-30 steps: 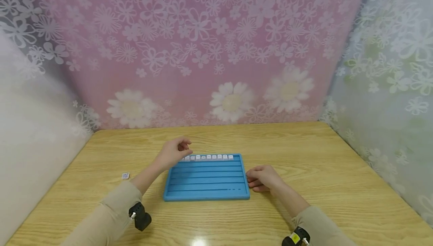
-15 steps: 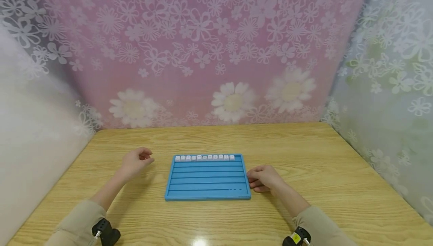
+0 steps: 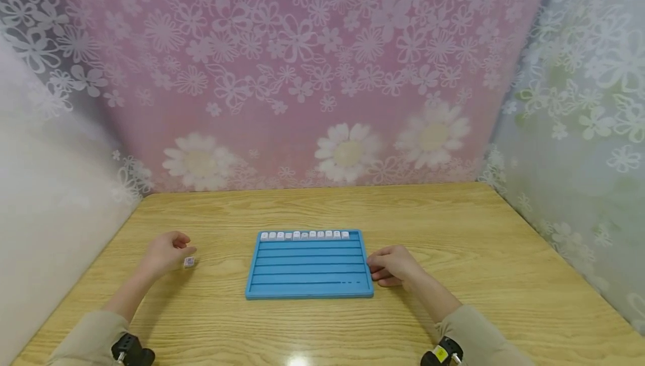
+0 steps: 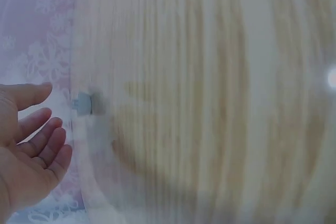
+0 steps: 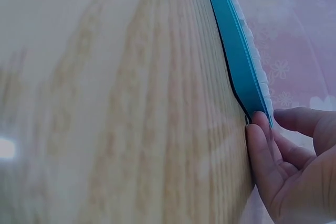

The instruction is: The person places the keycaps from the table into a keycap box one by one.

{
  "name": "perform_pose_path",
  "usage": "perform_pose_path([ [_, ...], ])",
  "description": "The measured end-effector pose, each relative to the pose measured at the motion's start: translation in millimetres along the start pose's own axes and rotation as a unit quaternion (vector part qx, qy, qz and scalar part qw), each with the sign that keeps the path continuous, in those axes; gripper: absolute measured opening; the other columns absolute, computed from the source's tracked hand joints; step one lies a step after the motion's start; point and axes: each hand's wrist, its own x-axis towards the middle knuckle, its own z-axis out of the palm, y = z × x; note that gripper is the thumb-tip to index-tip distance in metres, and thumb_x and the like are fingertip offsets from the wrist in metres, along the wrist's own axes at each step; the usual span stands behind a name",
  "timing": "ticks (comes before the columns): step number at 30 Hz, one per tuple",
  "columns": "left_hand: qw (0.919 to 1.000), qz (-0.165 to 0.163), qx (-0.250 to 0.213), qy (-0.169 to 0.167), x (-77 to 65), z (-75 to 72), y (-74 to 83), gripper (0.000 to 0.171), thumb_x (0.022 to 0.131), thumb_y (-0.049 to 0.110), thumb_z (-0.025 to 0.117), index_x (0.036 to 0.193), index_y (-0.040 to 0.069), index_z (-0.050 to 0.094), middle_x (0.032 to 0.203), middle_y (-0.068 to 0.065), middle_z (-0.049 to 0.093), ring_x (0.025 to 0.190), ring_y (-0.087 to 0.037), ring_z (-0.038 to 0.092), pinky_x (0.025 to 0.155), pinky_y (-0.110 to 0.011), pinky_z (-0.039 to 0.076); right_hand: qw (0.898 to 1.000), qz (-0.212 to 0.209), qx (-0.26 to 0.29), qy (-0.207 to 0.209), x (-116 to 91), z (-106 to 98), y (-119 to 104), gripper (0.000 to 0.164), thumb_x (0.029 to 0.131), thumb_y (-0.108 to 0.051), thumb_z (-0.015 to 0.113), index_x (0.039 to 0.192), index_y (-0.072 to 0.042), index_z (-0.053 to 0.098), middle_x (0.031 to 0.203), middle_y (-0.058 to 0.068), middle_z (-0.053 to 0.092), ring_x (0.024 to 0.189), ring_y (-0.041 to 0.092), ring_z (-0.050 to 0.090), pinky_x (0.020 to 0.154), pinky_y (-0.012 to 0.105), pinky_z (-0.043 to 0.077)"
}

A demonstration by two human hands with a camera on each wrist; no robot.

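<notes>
In the head view my left hand [image 3: 165,253] hovers at the left, fingers loosely bent and holding nothing. Just beside its fingertips a single small white keycap [image 3: 189,262] lies on the table; the left wrist view shows this keycap [image 4: 84,104] in front of the thumb and fingers, apart from them. A blue keycap tray [image 3: 308,268] with several ridged rows sits mid-table. White keycaps [image 3: 304,235] line most of its back row. My right hand [image 3: 395,266] holds the tray's right edge, its fingertips at the tray side [image 5: 239,61] in the right wrist view.
The wooden table [image 3: 322,329] is bounded by a pink floral backdrop [image 3: 302,86] behind and pale patterned panels at both sides. The back row's right end has a short gap past the last keycap.
My left hand has moved from the tray's back-left corner leftward and toward me, to the loose keycap. The back row's left keycaps are now uncovered. My right hand keeps its place.
</notes>
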Motion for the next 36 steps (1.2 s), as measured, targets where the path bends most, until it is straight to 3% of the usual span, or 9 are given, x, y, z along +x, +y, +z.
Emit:
perform_pose_path([
  [6,0.9995,-0.002,0.015,-0.026,-4.0,-0.6,-13.9,0.048,0.085,0.024,0.067,0.112,-0.013,0.054,0.102,-0.024,0.057,0.091,-0.036,0.055,0.071,-0.043,0.048,1.000,0.001,-0.001,-0.001,1,0,0,0.022,0.087,-0.008,0.061,0.105,0.006,0.063,0.074,0.008,0.062,0.058,0.014,0.059,0.053,0.028,0.052],
  [13,0.9985,0.006,0.033,-0.044,-3.4,0.5,-13.5,0.047,0.084,0.025,0.067,0.111,-0.012,0.056,0.099,-0.021,0.060,0.089,-0.034,0.057,0.072,-0.043,0.049,1.000,0.002,-0.004,-0.001,1,-1,1,0.023,0.087,-0.008,0.061,0.105,0.006,0.062,0.075,0.009,0.063,0.058,0.014,0.059,0.054,0.028,0.052],
  [21,0.9985,0.012,0.023,-0.049,-1.4,3.8,-16.9,0.031,0.084,0.014,0.065,0.107,-0.007,0.059,0.094,-0.015,0.060,0.075,-0.020,0.057,0.064,-0.036,0.047,1.000,0.001,-0.003,-0.004,2,0,1,0.026,0.087,-0.008,0.062,0.109,0.007,0.061,0.076,0.010,0.062,0.059,0.015,0.060,0.054,0.029,0.053],
  [36,0.9984,0.015,0.029,-0.047,-0.8,6.4,-16.2,0.025,0.087,0.013,0.062,0.103,-0.007,0.060,0.091,-0.012,0.060,0.076,-0.021,0.055,0.064,-0.035,0.046,1.000,0.002,-0.002,-0.005,3,-1,2,0.024,0.088,-0.008,0.061,0.108,0.005,0.062,0.076,0.010,0.063,0.059,0.014,0.060,0.054,0.029,0.052],
])
